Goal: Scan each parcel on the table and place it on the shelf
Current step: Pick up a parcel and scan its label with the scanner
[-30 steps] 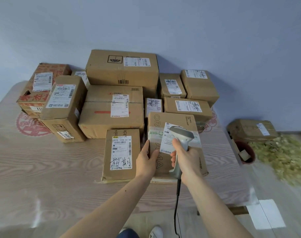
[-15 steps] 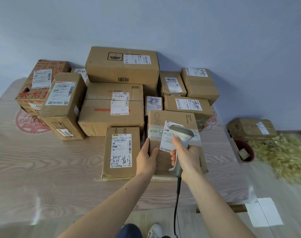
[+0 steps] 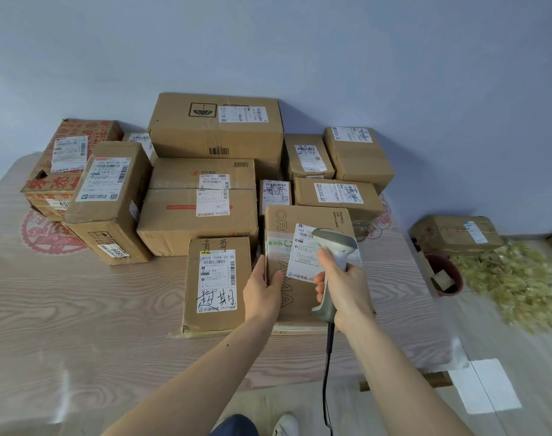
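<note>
While the right hand [image 3: 344, 284] curls round the grip of a grey, corded handheld barcode scanner [image 3: 333, 259] aimed at a white shipping label [image 3: 306, 253], the left hand [image 3: 262, 291] grips the left edge of that flat brown cardboard parcel [image 3: 303, 297]. It lies at the wood-grain table's [image 3: 79, 309] near edge, at three o'clock of a handwritten-marked brown box [image 3: 216, 284].
</note>
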